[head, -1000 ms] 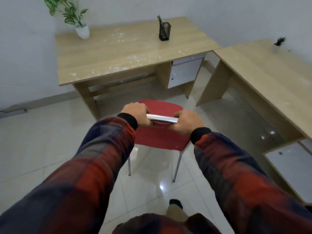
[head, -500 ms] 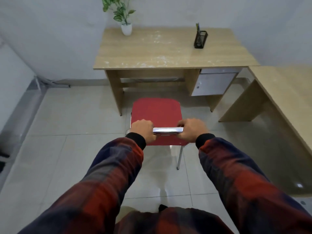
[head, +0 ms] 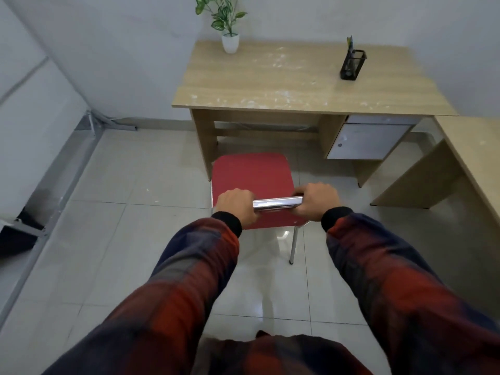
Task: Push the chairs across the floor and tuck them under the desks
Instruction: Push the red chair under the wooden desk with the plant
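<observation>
Gripping the chrome back rail (head: 276,204) of a red chair (head: 251,180), left hand (head: 236,205) and right hand (head: 315,201) face the desk (head: 270,85). Chair sits just short of the kneehole; push straight, evenly, clearing the left leg panel (head: 201,142).

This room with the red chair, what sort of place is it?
Probably a small office or study room. Two wooden desks meet in the corner, the far desk carrying a pen holder and a potted plant, with a drawer cabinet beneath.
</observation>
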The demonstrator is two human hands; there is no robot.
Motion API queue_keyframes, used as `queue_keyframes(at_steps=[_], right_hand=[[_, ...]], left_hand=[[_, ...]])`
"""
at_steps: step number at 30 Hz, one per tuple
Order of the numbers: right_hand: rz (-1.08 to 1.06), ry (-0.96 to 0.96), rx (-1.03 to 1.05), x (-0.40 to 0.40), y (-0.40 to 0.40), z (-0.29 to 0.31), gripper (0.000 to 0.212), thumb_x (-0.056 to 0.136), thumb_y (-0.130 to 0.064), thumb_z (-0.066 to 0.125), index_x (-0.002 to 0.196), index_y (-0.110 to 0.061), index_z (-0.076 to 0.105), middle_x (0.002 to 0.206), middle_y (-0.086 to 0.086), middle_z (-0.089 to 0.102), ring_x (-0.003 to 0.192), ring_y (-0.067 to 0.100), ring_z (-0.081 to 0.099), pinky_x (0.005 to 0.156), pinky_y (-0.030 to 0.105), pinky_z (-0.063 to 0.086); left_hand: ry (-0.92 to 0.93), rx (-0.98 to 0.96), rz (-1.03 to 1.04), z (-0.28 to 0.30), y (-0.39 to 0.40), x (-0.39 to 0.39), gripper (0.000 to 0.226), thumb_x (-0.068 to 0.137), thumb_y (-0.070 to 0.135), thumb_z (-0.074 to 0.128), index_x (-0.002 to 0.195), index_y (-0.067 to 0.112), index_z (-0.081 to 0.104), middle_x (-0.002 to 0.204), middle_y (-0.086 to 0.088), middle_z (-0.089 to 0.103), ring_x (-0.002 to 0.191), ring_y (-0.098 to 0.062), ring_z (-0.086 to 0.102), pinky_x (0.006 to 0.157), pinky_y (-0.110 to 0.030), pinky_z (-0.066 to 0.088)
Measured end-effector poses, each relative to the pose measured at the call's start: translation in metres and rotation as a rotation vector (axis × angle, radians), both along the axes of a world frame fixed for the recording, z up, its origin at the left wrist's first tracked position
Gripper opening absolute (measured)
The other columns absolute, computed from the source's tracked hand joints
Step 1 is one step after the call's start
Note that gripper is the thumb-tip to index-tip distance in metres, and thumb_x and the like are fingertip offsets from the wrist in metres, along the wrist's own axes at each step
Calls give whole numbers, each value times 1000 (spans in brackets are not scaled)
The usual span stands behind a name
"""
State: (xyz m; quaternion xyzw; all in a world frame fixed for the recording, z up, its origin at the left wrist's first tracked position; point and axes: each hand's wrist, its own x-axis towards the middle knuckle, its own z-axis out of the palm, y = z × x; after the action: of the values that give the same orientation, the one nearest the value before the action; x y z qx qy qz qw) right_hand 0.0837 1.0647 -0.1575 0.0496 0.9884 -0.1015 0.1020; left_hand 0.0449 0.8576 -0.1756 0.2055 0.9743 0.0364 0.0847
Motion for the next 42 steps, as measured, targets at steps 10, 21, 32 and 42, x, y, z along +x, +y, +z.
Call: queue_keyframes(at_steps=[10, 21, 32, 42], right_hand=[[-105, 28, -3, -35, -32, -3, 35, 74, -46, 68, 104, -28, 73, 88, -5, 72, 73, 19, 57, 68, 27, 49], [-239, 45, -36, -74, -114, -7, 35, 75, -47, 66, 103, -26, 72, 86, -3, 71, 72, 20, 55, 64, 26, 44], [-372, 35, -51, -121, -190, -7, 37, 76, -51, 63, 99, -24, 72, 81, -3, 69, 75, 23, 64, 69, 31, 56], [-345, 65, -70, -146, -190, -6, 33, 76, -52, 63, 95, -26, 73, 76, -7, 66, 70, 19, 58, 62, 26, 46]], left_hand=[[38, 35, -86, 1, -28, -60, 29, 75, 52, 62, 90, 29, 73, 78, 6, 69, 69, -20, 61, 62, -27, 46], [5, 35, -219, 7, -99, -132, 28, 77, 50, 64, 98, 32, 72, 82, 8, 70, 70, -17, 59, 63, -26, 44], [-52, 29, -335, 10, -156, -210, 34, 75, 55, 64, 99, 32, 72, 83, 12, 70, 76, -15, 62, 67, -28, 50], [-58, 29, -345, 6, -160, -242, 36, 74, 60, 63, 96, 32, 71, 81, 12, 68, 75, -14, 62, 66, -29, 52]])
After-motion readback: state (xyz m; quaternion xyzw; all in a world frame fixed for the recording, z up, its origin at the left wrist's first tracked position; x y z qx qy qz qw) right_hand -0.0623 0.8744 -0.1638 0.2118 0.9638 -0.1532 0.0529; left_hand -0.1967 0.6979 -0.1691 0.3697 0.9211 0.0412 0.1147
